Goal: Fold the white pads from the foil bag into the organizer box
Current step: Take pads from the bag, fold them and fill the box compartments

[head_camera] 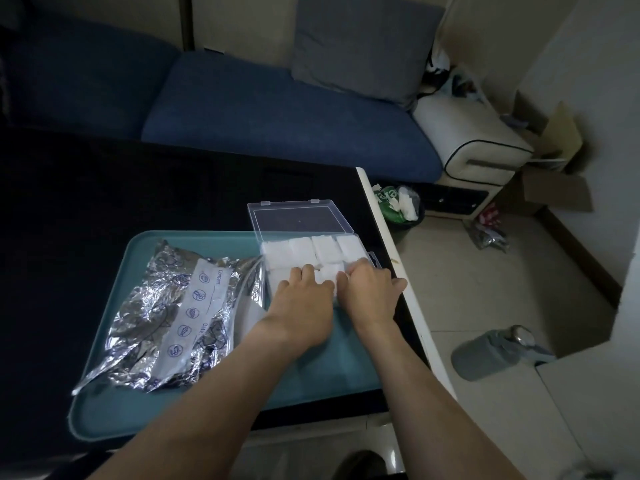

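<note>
We are viewing a dark bench [138, 188] with a teal tray [104, 403] lying on it. At the left of the tray, a crumpled foil bag [152, 317] is lying flat, its white label strip running diagonally; the printed words and icons are only partly legible, and the bag's contents are not showing.

To the right of the bag, a clear organizer box [311, 251] is sitting at the tray's far right corner, its lid [298, 220] lying open and flat beyond the tray edge. We are seeing white pads [311, 249] filling the far row of compartments. The near row is largely hidden behind both hands, so we cannot count its pads or tell whether every compartment is filled.

The left hand [304, 306] is resting palm down over the near left part of the box, its fingers [306, 271] curling onto a pad there. Whether they are pinching it or only pressing it, we cannot tell. The right hand [370, 292] is lying just beside it over the near right part; its fingertips are bending down onto the pads, and their grip is likewise hidden from us. The right thumb is pointing toward the bench's white edge.

On the floor at the right, a bin [401, 206] and a grey bottle [485, 355] are lying, dim and blurred.
</note>
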A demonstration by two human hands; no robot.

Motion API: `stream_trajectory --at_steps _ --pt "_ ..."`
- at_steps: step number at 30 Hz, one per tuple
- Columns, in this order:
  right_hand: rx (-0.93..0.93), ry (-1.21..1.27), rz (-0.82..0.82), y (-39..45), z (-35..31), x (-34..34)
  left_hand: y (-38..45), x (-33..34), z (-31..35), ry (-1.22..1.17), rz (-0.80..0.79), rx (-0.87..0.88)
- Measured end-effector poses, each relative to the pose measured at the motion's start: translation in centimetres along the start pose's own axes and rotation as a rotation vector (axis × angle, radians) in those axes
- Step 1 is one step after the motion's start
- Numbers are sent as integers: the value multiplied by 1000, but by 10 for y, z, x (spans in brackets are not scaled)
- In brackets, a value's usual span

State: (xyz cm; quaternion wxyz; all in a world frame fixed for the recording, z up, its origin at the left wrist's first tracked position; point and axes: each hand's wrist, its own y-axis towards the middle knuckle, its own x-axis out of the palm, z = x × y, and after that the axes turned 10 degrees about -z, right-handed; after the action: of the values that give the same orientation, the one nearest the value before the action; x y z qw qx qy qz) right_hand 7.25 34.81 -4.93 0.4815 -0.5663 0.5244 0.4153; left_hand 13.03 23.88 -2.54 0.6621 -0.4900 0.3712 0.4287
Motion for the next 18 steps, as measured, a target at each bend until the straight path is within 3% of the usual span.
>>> stream_trajectory --at_steps 4,6,9,13,18 --pt "-123 59 15 2 1 1 4 6 0 74 4 -12" --pt "-323 199 -61 5 5 -2 7 6 -1 83 9 -12" --pt "-476 171 -228 9 15 -13 9 6 -3 85 1 -13" --pt "-420 88 -324 10 13 -23 12 9 -4 114 -12 -16" --pt "-275 180 -401 16 2 -30 13 8 -8 65 -48 8"
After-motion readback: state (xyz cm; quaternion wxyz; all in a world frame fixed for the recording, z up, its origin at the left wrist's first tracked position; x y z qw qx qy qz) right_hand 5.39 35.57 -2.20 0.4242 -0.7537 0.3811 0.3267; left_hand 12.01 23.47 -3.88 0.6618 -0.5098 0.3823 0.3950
